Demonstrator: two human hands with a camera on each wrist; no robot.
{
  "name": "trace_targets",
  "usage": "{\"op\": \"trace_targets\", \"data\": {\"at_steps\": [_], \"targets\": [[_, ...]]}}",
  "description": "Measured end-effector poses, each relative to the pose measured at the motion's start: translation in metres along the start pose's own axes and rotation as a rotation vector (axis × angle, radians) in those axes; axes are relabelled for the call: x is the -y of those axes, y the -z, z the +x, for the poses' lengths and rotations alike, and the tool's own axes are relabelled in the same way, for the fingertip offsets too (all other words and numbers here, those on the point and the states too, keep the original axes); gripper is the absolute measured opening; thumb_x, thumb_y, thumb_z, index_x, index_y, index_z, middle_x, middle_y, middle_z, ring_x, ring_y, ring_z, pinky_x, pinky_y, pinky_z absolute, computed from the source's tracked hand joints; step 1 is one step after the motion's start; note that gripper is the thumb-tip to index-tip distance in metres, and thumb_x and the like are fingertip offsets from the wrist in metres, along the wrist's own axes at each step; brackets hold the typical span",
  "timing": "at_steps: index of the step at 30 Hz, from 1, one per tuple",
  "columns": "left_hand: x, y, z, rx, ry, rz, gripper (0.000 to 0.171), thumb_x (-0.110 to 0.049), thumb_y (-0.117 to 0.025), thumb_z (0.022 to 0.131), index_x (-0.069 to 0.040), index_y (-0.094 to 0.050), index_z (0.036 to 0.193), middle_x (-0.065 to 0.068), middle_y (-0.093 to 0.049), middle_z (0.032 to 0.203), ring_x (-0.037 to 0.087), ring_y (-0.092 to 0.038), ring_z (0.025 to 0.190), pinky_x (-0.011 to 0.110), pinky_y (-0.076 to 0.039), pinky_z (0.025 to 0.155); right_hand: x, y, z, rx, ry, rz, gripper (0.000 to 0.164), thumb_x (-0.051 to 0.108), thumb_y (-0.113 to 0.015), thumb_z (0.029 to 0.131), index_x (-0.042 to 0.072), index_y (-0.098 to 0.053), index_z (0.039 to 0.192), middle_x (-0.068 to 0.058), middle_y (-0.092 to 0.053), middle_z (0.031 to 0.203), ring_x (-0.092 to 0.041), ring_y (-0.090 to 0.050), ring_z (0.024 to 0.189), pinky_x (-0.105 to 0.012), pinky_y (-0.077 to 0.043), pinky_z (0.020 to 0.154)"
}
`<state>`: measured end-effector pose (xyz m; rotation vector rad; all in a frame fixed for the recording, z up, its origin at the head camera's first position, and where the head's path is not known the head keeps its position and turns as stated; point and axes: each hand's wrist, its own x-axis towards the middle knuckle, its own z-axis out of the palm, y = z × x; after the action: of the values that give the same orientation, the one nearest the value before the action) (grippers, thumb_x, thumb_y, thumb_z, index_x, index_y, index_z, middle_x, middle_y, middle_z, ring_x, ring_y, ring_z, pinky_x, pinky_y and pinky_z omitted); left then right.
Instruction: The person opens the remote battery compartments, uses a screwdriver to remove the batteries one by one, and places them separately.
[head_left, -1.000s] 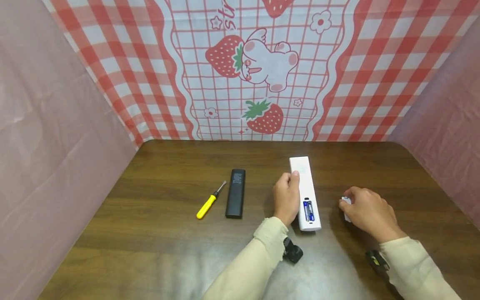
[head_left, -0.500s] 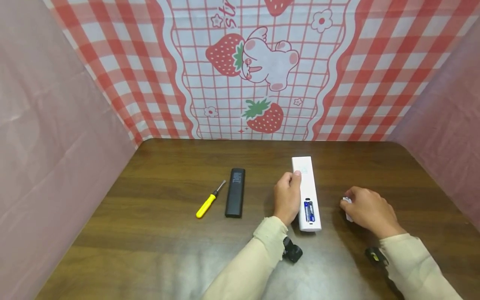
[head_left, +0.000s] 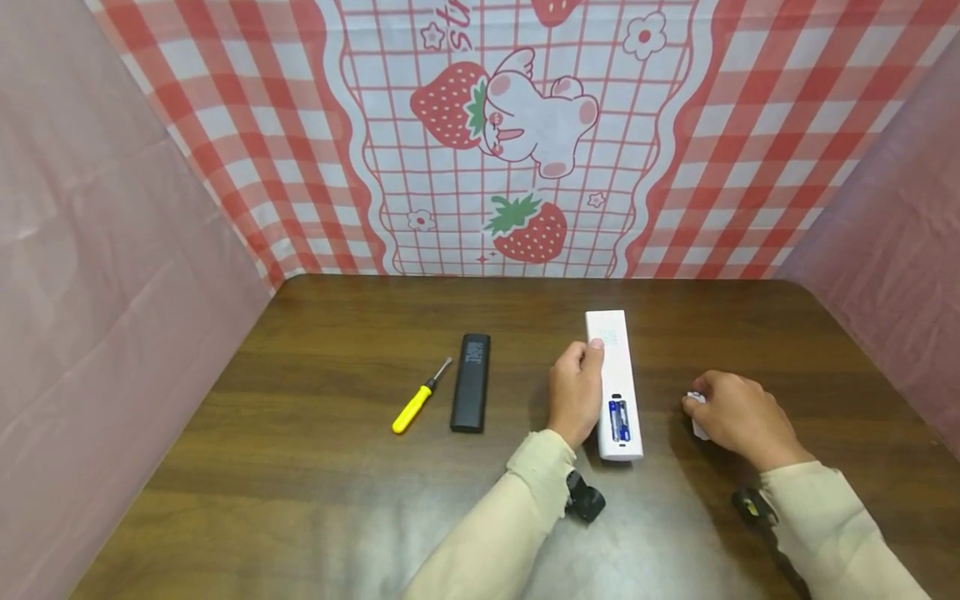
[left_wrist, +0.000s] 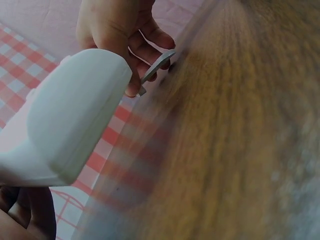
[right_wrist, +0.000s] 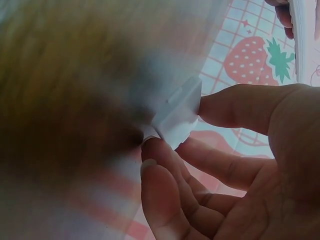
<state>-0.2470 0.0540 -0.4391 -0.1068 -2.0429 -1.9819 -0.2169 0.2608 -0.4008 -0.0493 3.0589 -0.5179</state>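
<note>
Red-and-white strawberry-print cloth point(head_left: 247, 133) hangs at twelve o'clock beyond a brown wooden table point(head_left: 315, 508), with pink fabric point(head_left: 112, 250) walling the scene toward ten and two, as a person in pale sleeves point(head_left: 480, 533) works with both bare hands. Grasped in the left hand point(head_left: 574, 393) is a white remote control point(head_left: 618, 358), its length running roughly from twelve to six. The thumb rests over its nine o'clock edge, a hold that appears chosen to steady it while keeping two blue-and-silver batteries point(head_left: 615, 419) at its six o'clock end exposed. Toward three o'clock, the right hand point(head_left: 742, 421) pinches a small white piece point(right_wrist: 180, 112) between thumb and fingertips, probably because it is too slight for a full grip; whether it touches the wood cannot be told. At nine o'clock from the remote lies a black device point(head_left: 470, 392), then a yellow screwdriver point(head_left: 412, 408), tip toward one, both seemingly set aside for elbow room.
</note>
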Motion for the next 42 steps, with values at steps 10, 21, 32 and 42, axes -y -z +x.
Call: {"op": "trace_targets", "data": {"at_steps": [10, 21, 32, 42], "targets": [[0.0000, 0.0000, 0.0002, -0.001, 0.027, 0.020, 0.033, -0.034, -0.054, 0.102, -0.009, -0.066, 0.084, -0.006, -0.058, 0.071, 0.006, -0.054, 0.064, 0.025, -0.045, 0.061, -0.0029, 0.0026, 0.0019, 0.056, 0.010, 0.004, 0.042, 0.027, -0.065, 0.093, -0.008, -0.064, 0.117, -0.026, -0.067, 0.104, -0.037, -0.061, 0.083, -0.057, -0.048, 0.071], [-0.0012, 0.0004, 0.0006, -0.009, 0.021, 0.034, 0.033, -0.034, -0.054, 0.102, -0.010, -0.067, 0.084, -0.006, -0.058, 0.070, 0.006, -0.054, 0.063, 0.025, -0.045, 0.061, -0.0014, 0.0029, 0.0020, 0.065, -0.011, 0.004, 0.042, 0.026, -0.067, 0.093, -0.009, -0.063, 0.116, -0.025, -0.066, 0.100, -0.034, -0.060, 0.080, -0.051, -0.049, 0.067], [0.0007, 0.0006, 0.0004, -0.002, 0.024, 0.027, 0.033, -0.034, -0.053, 0.102, -0.010, -0.066, 0.084, -0.006, -0.058, 0.070, 0.006, -0.054, 0.063, 0.026, -0.045, 0.060, -0.0033, -0.0004, -0.0002, 0.085, -0.055, 0.006, 0.052, 0.033, -0.066, 0.096, -0.012, -0.059, 0.122, -0.027, -0.064, 0.105, -0.032, -0.058, 0.078, -0.047, -0.049, 0.065], [0.0006, -0.0003, 0.0011, 0.006, 0.025, 0.030, 0.034, -0.035, -0.053, 0.103, -0.010, -0.066, 0.085, -0.006, -0.058, 0.071, 0.006, -0.054, 0.064, 0.026, -0.046, 0.060, -0.0018, 0.0028, -0.0005, 0.060, -0.067, -0.033, 0.060, 0.046, -0.056, 0.098, -0.006, -0.059, 0.127, -0.031, -0.062, 0.115, -0.036, -0.059, 0.083, -0.049, -0.045, 0.062]]}}
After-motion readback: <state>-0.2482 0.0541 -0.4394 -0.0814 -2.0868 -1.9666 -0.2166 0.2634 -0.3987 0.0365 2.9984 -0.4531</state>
